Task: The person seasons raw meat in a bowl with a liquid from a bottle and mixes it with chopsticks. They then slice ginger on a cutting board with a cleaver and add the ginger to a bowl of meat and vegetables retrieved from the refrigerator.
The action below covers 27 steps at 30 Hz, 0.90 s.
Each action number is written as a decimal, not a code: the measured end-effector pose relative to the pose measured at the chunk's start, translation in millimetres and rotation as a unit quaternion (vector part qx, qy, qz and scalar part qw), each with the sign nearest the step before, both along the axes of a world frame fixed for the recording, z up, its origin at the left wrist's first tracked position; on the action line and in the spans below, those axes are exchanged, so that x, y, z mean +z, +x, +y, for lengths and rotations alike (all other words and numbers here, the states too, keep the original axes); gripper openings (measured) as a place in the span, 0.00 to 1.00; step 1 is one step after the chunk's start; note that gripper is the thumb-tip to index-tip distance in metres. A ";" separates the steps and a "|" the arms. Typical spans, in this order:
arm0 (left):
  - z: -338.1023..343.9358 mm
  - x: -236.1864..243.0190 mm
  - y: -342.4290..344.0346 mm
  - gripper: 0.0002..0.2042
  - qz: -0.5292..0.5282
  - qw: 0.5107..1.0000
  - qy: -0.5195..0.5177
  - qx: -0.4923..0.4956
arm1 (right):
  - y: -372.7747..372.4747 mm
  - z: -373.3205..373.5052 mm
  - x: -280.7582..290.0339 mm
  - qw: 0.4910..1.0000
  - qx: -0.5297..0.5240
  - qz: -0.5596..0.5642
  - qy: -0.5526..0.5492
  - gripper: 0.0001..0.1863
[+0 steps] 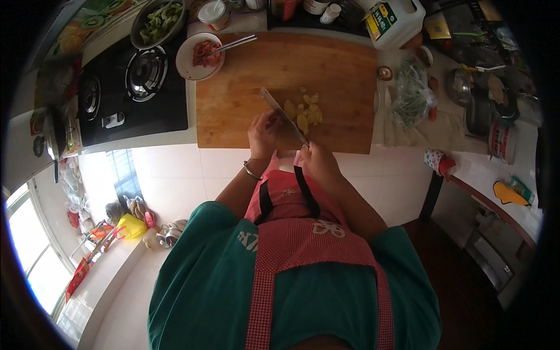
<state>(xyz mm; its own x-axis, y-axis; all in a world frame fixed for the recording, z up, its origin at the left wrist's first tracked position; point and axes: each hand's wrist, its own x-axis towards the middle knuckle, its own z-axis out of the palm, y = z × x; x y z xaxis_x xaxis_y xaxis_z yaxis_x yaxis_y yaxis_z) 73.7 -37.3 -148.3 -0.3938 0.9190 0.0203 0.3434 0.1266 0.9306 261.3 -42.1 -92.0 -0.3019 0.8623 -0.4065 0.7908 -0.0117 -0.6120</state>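
Observation:
My right hand grips the handle of a kitchen knife over the near part of a wooden cutting board. The blade slants away toward the far left. On its left side, my left hand is closed with the fingers curled close to the blade; whatever they hold, if anything, is hidden. To the right of the blade lies a loose pile of pale yellow slices, several of them overlapping.
A white bowl of raw meat with chopsticks touches the board's far left corner. Further left are a black gas stove and a bowl of greens. On the right lie bagged green vegetables; a white jug stands behind.

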 end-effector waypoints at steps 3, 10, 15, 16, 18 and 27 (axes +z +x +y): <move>3.9 1.5 -1.8 0.11 0.011 1.000 -0.012 -0.002 | 7.1 2.6 7.7 0.999 -0.007 0.036 -0.010 0.18; 1.9 -2.1 -2.0 0.13 -0.011 0.999 -0.032 0.005 | 26.0 -10.3 36.9 0.999 0.024 0.014 -0.032 0.17; 2.9 0.9 -2.2 0.12 0.021 0.999 -0.030 0.000 | 28.2 -15.2 31.8 0.999 0.009 0.028 -0.029 0.16; 3.6 1.7 -1.9 0.11 0.023 0.999 -0.031 -0.003 | 28.9 -16.8 25.0 0.999 0.005 0.045 -0.007 0.17; 4.6 4.5 -0.6 0.10 0.021 0.999 -0.038 -0.004 | 30.3 -17.1 15.5 0.998 0.001 0.062 0.000 0.17; 4.7 4.1 -2.9 0.08 -0.009 0.999 -0.049 -0.002 | 24.8 -0.8 20.3 0.990 -0.033 0.129 -0.043 0.16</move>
<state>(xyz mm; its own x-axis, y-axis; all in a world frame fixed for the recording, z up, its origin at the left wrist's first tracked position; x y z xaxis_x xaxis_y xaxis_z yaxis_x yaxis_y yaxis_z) 70.8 -32.6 -144.2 -0.3903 0.9175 -0.0767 0.3277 0.2163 0.9197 286.0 -42.9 -71.7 -0.3496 0.8486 -0.3971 0.6047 -0.1193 -0.7874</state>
